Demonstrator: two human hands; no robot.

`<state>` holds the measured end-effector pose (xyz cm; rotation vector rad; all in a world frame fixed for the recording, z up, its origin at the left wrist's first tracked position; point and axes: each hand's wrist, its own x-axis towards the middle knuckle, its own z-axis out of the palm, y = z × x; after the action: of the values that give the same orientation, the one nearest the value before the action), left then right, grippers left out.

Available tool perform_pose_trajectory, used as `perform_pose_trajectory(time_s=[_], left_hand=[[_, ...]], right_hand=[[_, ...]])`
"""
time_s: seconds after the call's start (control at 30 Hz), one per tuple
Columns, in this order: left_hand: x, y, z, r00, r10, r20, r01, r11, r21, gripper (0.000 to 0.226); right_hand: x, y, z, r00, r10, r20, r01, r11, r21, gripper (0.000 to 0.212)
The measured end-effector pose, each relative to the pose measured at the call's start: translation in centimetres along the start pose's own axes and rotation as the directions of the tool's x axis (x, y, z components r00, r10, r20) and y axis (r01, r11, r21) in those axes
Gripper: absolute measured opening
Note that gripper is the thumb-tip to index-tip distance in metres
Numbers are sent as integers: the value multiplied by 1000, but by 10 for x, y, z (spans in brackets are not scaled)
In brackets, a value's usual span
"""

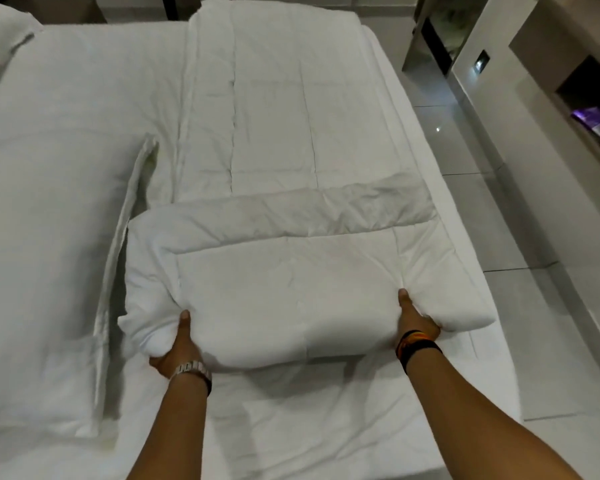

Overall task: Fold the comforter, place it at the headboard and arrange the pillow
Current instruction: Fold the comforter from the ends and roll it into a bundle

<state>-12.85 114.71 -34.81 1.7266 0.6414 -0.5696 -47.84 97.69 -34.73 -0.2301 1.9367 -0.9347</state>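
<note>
A white quilted comforter point(278, 109) lies as a long strip down the right half of the bed. Its near end is doubled over into a thick fold point(291, 282). My left hand point(179, 344), with a metal watch on the wrist, grips the fold's left near edge, thumb on top and fingers underneath. At the fold's right near edge my right hand point(414, 318), with dark wristbands, grips the same way. A large white pillow point(49, 258) rests flat on the left of the bed, beside the fold. A second pillow point(0, 39) shows at the far left corner.
The bed's white sheet point(94, 81) lies between the pillow and the comforter. Glossy grey floor tiles point(465, 150) run along the bed's right side. A wall unit with dark niches point(582, 98) stands at the right.
</note>
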Motion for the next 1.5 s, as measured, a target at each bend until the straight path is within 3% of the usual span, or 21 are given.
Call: perform_pose_trajectory(time_s=[0.17,0.3,0.4,0.6,0.73,0.9,0.97,1.03,1.07,1.1,1.17,1.2,1.27,1.33,1.43,1.5], left_hand=[[-44,3,-43,997,48,55,-48,999,-16,88],[-83,-19,-106,994,71,81,-67,996,-59,83],[-105,-61,-180,995,60,83,-58,998,-25,73],[-139,-157,-333,1000,0,28,-5,985,170,83],[-161,-170,-379,998,41,41,-46,992,118,78],[-177,-104,-345,995,92,40,-85,984,-156,89],[-183,-65,-316,994,86,71,-66,966,-248,101],[-186,-21,-275,985,113,129,-69,949,-307,113],[-186,3,-251,974,150,172,-80,930,-359,116],[-185,25,-227,953,208,220,-97,898,-430,117],[-181,60,-182,865,366,343,-152,843,-515,109],[-175,73,-160,830,418,369,-190,834,-519,104],[-161,88,-123,823,439,360,-247,848,-469,96],[-143,70,-101,848,437,299,-349,887,-303,86],[-121,12,-83,880,401,255,-436,894,100,94],[-104,-18,-71,938,260,229,-321,901,291,106]], right_hand=[[-33,-4,-45,995,-80,55,77,996,51,86],[-56,17,-110,988,-116,101,112,993,49,82],[-75,70,-184,992,-71,108,65,996,56,83],[-113,187,-346,994,95,62,-94,995,-15,82],[-140,198,-394,993,96,68,-98,995,30,85],[-167,135,-363,994,102,31,-105,981,161,112],[-166,105,-336,990,38,136,-80,944,319,138],[-147,67,-295,989,-6,148,-46,938,344,164],[-150,38,-275,985,-39,167,-22,938,345,161],[-160,8,-257,967,-113,229,21,930,368,142],[-178,-47,-226,864,-323,386,143,893,426,92],[-177,-68,-210,819,-383,426,205,890,406,80],[-160,-87,-176,800,-431,417,302,891,340,77],[-134,-77,-153,857,-403,320,350,913,211,88],[-93,-28,-124,939,-265,218,278,960,-28,101],[-87,-7,-108,973,-139,184,147,989,-27,119]])
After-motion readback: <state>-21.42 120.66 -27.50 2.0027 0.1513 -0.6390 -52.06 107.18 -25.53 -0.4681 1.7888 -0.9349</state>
